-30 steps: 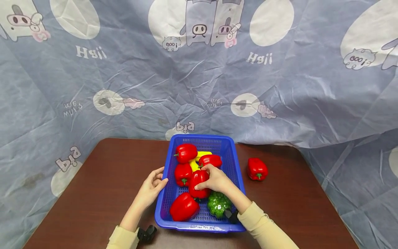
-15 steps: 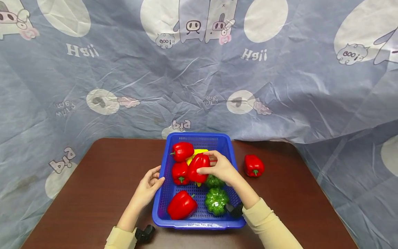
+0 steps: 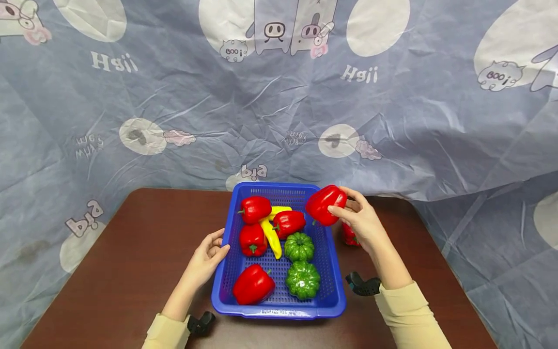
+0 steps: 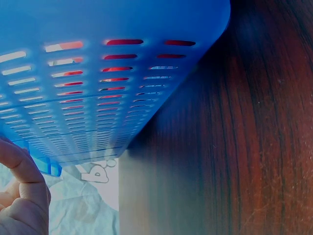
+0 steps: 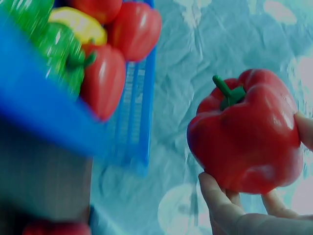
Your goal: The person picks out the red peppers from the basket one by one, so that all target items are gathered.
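My right hand (image 3: 364, 220) grips a red bell pepper (image 3: 326, 205) between thumb and fingers, held up over the far right rim of a blue plastic basket (image 3: 279, 314). The right wrist view shows that bell pepper (image 5: 247, 134) with its green stem and the fingers round it. My left hand (image 3: 205, 259) holds the basket's left rim. Inside the basket lie several red bell peppers (image 3: 254, 285), yellow bananas (image 3: 272, 237) and two round, ribbed green vegetables (image 3: 302, 280), like small pumpkins.
Another red bell pepper (image 3: 350, 235) lies on the brown table (image 3: 144, 252) right of the basket, partly hidden by my right hand. A grey-blue printed cloth (image 3: 244, 121) hangs behind the table. Each wrist wears a black camera (image 3: 201, 324).
My right hand has lifted the red bell pepper out of the basket and moved it right and away from me, uncovering bananas and green vegetables. My left hand stays at the rim.
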`<state>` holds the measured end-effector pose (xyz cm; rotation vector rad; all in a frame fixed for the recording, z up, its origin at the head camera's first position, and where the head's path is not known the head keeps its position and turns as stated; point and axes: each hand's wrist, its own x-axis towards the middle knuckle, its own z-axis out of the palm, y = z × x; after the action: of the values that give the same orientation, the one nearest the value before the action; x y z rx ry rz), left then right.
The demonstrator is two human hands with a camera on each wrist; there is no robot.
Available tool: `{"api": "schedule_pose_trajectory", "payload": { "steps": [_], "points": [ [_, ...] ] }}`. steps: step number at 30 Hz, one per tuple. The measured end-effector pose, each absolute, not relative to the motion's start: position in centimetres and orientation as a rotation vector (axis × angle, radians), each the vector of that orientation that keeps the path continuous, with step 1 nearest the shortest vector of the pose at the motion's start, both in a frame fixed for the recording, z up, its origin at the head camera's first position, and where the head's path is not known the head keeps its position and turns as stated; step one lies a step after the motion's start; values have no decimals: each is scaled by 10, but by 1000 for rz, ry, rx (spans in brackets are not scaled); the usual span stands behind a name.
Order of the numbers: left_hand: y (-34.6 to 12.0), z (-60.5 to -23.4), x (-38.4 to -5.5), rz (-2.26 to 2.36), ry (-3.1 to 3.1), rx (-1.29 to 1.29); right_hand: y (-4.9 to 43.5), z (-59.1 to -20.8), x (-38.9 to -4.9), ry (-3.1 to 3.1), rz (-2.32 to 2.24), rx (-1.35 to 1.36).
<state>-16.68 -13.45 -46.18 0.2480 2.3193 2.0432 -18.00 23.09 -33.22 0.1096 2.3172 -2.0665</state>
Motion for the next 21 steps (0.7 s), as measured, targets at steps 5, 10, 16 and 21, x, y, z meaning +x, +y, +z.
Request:
{"api": "schedule_pose_trajectory", "payload": {
  "steps": [5, 10, 16, 21],
  "points": [
    [-136, -460, -169, 2035, 2326, 272, 263, -337, -176, 2302, -2152, 223],
    [-137, -461, -170, 2032, 2339, 275, 297, -345, -173, 2272, -2256, 320],
    [-136, -462, -169, 2041, 2339, 265, 336, -357, -170, 2327, -2176, 406],
    [-136, -464, -169, 2039, 2345, 255, 357, -371, -169, 2400, -2024, 503]
  ]
}}
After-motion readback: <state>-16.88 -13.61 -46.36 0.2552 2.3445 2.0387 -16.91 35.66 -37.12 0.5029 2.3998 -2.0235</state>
